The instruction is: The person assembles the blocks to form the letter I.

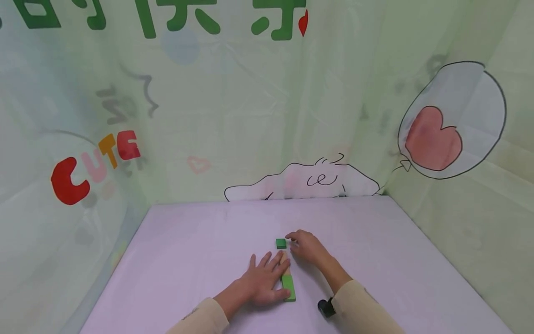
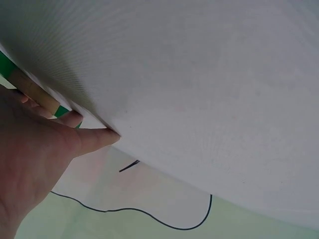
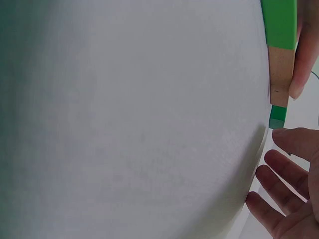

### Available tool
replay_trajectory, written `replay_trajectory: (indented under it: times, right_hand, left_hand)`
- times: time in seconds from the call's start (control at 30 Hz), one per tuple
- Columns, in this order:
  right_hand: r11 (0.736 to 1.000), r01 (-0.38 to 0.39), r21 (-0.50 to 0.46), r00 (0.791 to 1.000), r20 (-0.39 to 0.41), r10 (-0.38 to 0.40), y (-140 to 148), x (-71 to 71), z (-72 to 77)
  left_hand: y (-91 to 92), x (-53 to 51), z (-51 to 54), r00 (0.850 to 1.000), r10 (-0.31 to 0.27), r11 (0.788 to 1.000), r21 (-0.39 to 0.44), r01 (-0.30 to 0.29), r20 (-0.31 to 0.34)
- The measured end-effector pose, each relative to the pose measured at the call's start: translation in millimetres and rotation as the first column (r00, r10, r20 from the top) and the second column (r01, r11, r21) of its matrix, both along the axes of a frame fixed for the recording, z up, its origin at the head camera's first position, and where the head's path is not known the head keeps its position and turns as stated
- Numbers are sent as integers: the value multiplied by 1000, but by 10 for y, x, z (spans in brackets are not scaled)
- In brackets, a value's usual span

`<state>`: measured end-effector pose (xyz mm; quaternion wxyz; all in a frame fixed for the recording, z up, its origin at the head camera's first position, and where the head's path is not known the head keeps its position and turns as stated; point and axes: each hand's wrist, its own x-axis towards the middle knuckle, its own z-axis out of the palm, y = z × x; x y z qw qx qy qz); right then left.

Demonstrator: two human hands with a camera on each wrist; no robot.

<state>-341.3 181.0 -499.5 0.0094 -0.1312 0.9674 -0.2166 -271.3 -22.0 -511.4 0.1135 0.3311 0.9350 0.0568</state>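
A row of blocks runs away from me on the table: a long light green block (image 1: 289, 288), a plain wooden block (image 1: 286, 268) and a small dark green block (image 1: 281, 243) at the far end. My left hand (image 1: 263, 283) lies over the row with its fingers spread, covering part of the wooden block and touching the light green one. Just right of the dark green block is my right hand (image 1: 308, 247), fingers loosely bent and holding nothing. In the right wrist view, its nearest fingertip (image 3: 280, 134) is beside the dark green block's end (image 3: 277, 117).
The pale lilac table (image 1: 200, 241) is enclosed by light printed curtains (image 1: 250, 116) at the back and sides. A small black device (image 1: 326, 307) sits at the right sleeve's cuff.
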Motion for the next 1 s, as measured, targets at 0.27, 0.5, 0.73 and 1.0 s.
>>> replay_trajectory:
  times: [0.27,0.5,0.73,1.0]
  right_hand:
    - [998,12,-65,1000,-7,-12,23,52,-58]
    - [997,30,-76,999,-13,-31,27,78,-66]
    - [994,48,-101,999,-13,-50,20,111,-59]
    - [993,51,-103,998,-19,-54,16,116,-68]
  left_hand:
    - [1,6,-16,1000,1,1000,3,0,-3]
    - [3,11,-19,1000,-6,1000,-1,6,-20]
    - [2,-1,-40,999,-20,1000,0,20,-38]
    - [11,-26,-53,999,-29,1000,-6,28,-32]
